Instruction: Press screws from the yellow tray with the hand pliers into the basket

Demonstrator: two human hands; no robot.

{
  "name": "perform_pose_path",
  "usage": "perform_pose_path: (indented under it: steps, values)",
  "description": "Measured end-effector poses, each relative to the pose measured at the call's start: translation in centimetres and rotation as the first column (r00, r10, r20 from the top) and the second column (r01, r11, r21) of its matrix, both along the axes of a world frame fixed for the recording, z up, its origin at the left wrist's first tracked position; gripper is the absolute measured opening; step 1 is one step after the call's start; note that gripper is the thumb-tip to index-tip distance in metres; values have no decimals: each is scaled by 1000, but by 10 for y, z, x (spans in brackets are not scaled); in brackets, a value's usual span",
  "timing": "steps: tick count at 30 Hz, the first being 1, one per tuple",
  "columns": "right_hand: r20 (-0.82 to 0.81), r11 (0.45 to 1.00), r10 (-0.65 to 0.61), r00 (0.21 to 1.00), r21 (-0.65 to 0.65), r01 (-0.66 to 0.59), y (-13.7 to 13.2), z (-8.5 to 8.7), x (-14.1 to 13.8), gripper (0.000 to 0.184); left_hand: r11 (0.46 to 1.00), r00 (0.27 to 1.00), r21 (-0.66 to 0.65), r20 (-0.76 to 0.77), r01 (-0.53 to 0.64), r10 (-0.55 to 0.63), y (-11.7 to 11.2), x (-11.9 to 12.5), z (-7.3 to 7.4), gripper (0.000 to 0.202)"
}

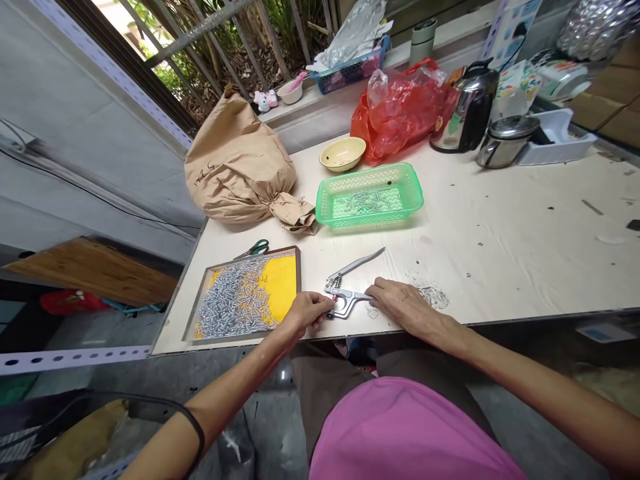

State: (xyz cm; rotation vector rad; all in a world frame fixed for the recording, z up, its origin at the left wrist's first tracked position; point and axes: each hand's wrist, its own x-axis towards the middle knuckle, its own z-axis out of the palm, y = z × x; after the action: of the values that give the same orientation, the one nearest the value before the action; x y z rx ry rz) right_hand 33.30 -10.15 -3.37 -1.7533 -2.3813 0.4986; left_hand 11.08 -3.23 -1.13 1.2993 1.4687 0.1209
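Observation:
Silver spring-loaded pliers (pixel 350 295) lie near the table's front edge, their two handles spread apart. My right hand (pixel 403 303) is closed on the end of the lower handle. At the head of the pliers, beside a small red part, my left hand (pixel 313 311) pinches with thumb and forefinger; what is between the fingertips is too small to make out. Just left of that hand sits a shallow tray (pixel 299 270) lined with yellow, holding a heap of small silver metal pieces (pixel 227 300). Beyond the pliers, a green plastic basket (pixel 370 218) contains several similar pieces.
Green-handled scissors (pixel 259 247) rest behind the tray. A tied brown paper sack (pixel 240 160) stands at the back left. Farther back are a cream bowl (pixel 343 155), a red plastic bag (pixel 395 113), a kettle (pixel 467 110) and a steel pot (pixel 505 141). Dark specks dot the tabletop (pixel 520 240).

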Motion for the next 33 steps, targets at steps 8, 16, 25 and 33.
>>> perform_pose_path:
  steps: [8, 16, 25, 33]
  values:
    - [17, 999, -3, 1000, 43, 2, -2, -3, -1, 18, 992, 994, -76, -32, 103, -105, 8, -1, 0, 30]
    - [53, 997, 9, 999, 71, -13, -5, 3, -3, 21, 980, 984, -103, -19, 172, -175, 9, -1, 2, 35]
    - [37, 991, -2, 999, 133, -3, 30, 11, 18, 87, 982, 986, -107, -44, 156, -161, 7, 0, 5, 33]
    - [92, 992, 103, 990, 70, -109, 48, 20, 15, 79, 983, 987, -102, -34, 150, -154, 5, -1, 4, 33]
